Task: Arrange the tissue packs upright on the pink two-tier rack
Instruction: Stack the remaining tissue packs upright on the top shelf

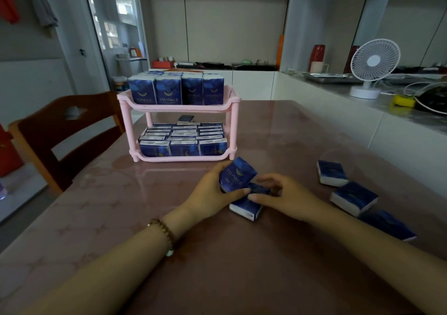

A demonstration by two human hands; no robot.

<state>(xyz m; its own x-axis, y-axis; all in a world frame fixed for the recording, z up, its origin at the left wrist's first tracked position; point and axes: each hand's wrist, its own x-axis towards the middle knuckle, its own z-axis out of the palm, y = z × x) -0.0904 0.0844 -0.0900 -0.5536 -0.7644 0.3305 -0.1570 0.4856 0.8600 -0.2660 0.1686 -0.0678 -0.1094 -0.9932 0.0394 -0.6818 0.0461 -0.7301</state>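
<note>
The pink two-tier rack (234, 126) stands on the table ahead of me, both tiers filled with several upright dark blue tissue packs (169, 89). My left hand (210, 193) grips one blue pack (238, 174), tilted up just in front of the rack. My right hand (283, 193) curls its fingers and thumb around a second pack (245, 208) lying flat on the table right under the first. Three more packs lie flat to the right: one (332, 173), another (354, 197), and a third (389, 225) beside my right forearm.
A wooden chair (63, 130) stands at the table's left side. One pack (185, 119) lies on the table behind the rack. To the right runs a counter with a white fan (372, 67), a yellow object (402, 101) and cables. The glossy brown table (169, 218) spreads around my arms.
</note>
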